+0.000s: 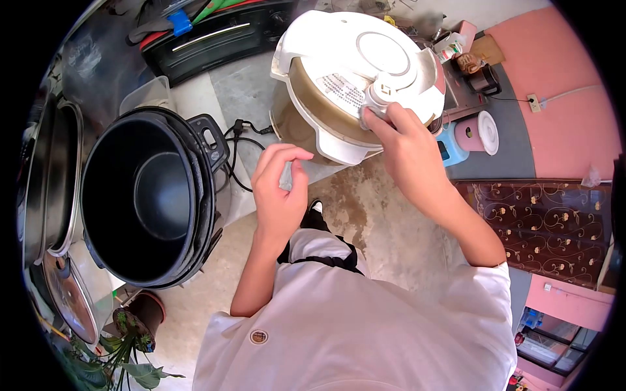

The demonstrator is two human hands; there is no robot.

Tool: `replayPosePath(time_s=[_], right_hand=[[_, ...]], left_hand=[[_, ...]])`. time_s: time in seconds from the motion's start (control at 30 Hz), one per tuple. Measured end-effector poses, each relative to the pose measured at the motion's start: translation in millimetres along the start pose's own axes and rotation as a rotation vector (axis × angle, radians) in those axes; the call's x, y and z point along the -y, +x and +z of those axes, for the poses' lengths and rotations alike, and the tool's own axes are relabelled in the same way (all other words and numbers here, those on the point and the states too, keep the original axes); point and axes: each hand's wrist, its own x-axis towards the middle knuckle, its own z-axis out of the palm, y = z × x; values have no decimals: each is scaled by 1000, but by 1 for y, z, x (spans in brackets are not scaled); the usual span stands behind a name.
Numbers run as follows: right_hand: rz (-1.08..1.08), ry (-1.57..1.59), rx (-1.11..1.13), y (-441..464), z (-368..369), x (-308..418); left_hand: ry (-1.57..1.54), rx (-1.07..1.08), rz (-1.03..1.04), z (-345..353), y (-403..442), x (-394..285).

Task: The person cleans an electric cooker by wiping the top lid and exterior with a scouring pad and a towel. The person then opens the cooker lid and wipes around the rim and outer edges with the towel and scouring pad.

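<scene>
Head cam: right hand (pixel 405 135) has its grip pinched on some greyish bit (pixel 363 118) at the white lid (pixel 319 40), left hand (pixel 280 189) loosely open.

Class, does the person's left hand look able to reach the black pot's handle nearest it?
Probably yes: the left hand shows nothing held, and only a black cord on the counter seems to lie between it and the handle.
</scene>
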Motion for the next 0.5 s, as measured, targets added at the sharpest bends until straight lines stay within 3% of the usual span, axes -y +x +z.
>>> replayPosePath(time_s=[0.1, 0.17, 0.5], right_hand=[[163, 15, 15, -13, 1, 2], [224, -30, -93, -4, 8, 18], [301, 51, -128, 5, 11, 25]], left_hand=[[-9, 3, -14, -3, -3, -1], [-12, -10, -20, 1, -3, -2], [-74, 159, 2, 8, 0, -7]])
